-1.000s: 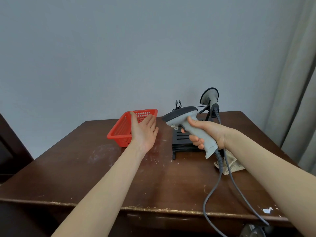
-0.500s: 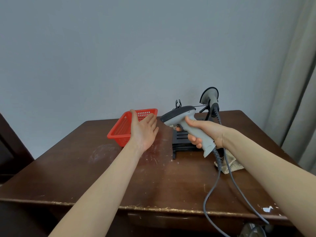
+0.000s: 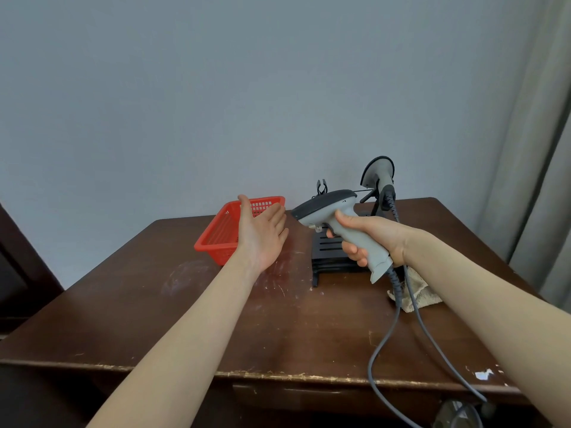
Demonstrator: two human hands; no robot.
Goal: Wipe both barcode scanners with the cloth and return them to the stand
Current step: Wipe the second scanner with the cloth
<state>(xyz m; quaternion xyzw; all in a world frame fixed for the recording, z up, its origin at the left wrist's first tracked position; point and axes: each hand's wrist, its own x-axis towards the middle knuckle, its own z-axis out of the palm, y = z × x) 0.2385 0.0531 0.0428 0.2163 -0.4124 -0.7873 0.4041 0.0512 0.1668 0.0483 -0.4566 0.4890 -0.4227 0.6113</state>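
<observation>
Since prev frame, right hand [image 3: 375, 239] is easing the grey scanner [image 3: 336, 223] a bit left toward left hand [image 3: 262, 233]; grip closed round its handle, above the black stand [image 3: 332, 257]. Left hand is hovering open, holding nothing, in front of the red basket [image 3: 222, 234]. Step prob: starting wipe no. 1. Next: fetching cloth [image 3: 417, 296], lying on counter [image 3: 185, 319] under the right forearm. 2nd scanner [image 3: 378, 176] is sitting on stand w/ cable.

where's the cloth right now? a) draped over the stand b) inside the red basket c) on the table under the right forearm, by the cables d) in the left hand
c: the cloth lies crumpled on the table beneath the right forearm, beside the grey cables; the left hand is open and holds nothing.
</observation>
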